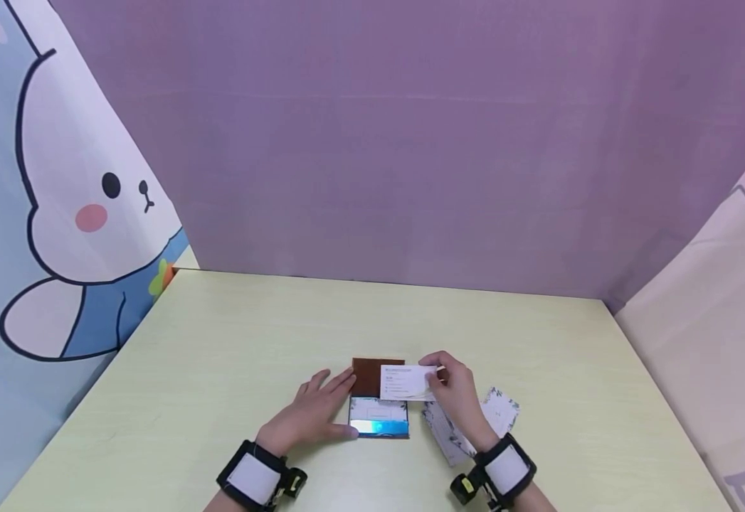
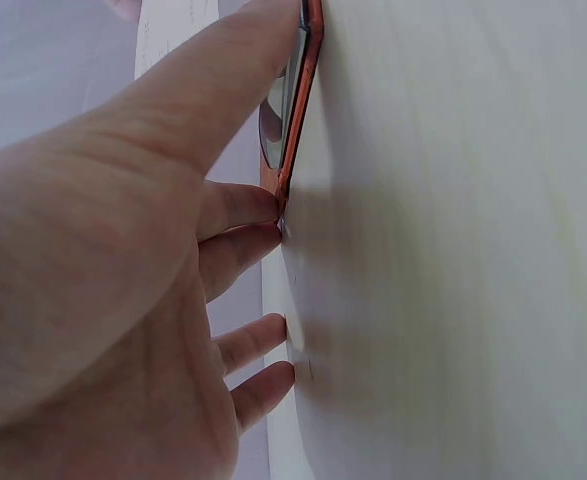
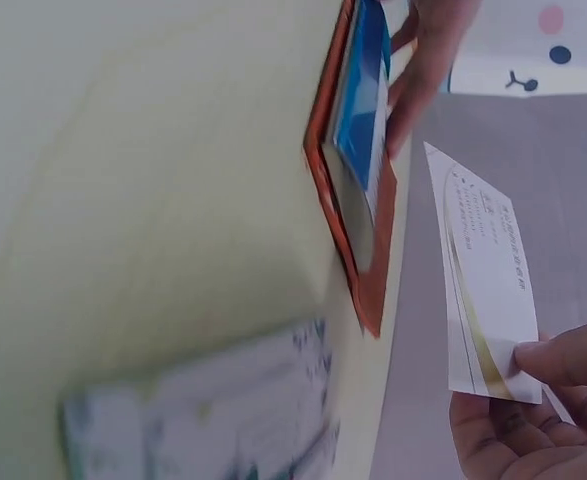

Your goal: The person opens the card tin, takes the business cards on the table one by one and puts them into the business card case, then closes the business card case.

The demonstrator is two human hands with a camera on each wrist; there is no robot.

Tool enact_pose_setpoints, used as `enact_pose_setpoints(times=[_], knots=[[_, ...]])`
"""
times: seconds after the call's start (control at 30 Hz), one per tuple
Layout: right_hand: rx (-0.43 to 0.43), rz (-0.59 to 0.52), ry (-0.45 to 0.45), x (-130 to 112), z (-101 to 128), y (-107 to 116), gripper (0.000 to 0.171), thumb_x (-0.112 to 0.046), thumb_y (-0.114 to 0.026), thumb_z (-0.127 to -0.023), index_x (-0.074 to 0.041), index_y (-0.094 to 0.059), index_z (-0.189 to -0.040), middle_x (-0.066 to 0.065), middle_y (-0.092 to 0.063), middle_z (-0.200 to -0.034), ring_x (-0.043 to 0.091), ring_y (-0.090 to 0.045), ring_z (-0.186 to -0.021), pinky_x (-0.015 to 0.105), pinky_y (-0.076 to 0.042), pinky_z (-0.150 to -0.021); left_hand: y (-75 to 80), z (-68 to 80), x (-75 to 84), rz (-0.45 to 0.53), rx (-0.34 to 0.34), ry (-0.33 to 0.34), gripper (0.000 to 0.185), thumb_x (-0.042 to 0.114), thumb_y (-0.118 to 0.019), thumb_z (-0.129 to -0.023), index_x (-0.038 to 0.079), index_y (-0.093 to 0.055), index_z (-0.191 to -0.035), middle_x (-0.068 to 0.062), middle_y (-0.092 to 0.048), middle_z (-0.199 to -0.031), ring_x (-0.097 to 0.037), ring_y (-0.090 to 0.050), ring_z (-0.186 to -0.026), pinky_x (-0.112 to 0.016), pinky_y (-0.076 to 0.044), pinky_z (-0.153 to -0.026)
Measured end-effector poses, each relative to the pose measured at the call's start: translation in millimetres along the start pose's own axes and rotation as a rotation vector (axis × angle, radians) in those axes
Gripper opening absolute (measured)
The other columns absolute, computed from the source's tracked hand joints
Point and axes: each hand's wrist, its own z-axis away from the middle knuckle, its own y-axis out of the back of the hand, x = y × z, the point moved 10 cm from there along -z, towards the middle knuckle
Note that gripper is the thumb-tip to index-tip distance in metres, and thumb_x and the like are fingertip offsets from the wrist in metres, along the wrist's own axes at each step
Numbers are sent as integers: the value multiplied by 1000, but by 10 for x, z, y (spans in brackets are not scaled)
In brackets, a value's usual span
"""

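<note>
Above open card case (image 1: 378, 398), right hand (image 1: 458, 398) pinching card (image 1: 405, 382).

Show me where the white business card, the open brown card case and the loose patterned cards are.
white business card (image 1: 405, 382), head view, middle of its printed face
open brown card case (image 1: 367, 377), head view, its bare brown lid
loose patterned cards (image 1: 502, 409), head view, the rightmost card
</note>
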Motion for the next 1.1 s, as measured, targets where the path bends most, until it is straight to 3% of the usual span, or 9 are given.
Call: enact_pose_setpoints(times=[0.27, 0.57, 0.83, 1.1], knots=[[-40, -84, 5, -206, -21, -321, 33, -21, -63, -85, -38, -55, -113, -17, -57, -112, 10, -60, -74, 33, -51, -55, 19, -3, 5, 12, 1, 2, 117, 88, -49, -52, 34, -5, -147, 14, 3, -155, -25, 20, -139, -73, -7, -97], [-76, -113, -17, -316, 4, -563, 33, -23, -64, -84, -37, -55, -112, -14, -59, -108, 14, -57, -69, 29, -45, -47, -22, -13, -10, 15, -1, -3, 117, 87, -49, -53, 33, -4, -147, 13, 3, -155, -26, 20, -139, -73, -7, -98], [-93, -50, -31, -166, 90, -751, 28, -31, -61, -85, -42, -53, -110, -19, -55, -108, 5, -57, -70, 28, -48, -49, -4, 1, 34, -7, 3, 12, 119, 89, -47, -51, 33, -3, -147, 13, 4, -155, -26, 21, -139, -74, -6, -97], [-124, 25, 21, -286, 110, -749, 26, -37, -60, -85, -43, -53, -109, -23, -54, -105, 9, -54, -75, 32, -51, -54, -39, -6, 4, -17, 6, 2, 119, 89, -46, -52, 32, -3, -147, 12, 4, -155, -27, 21, -139, -74, -7, -97]])
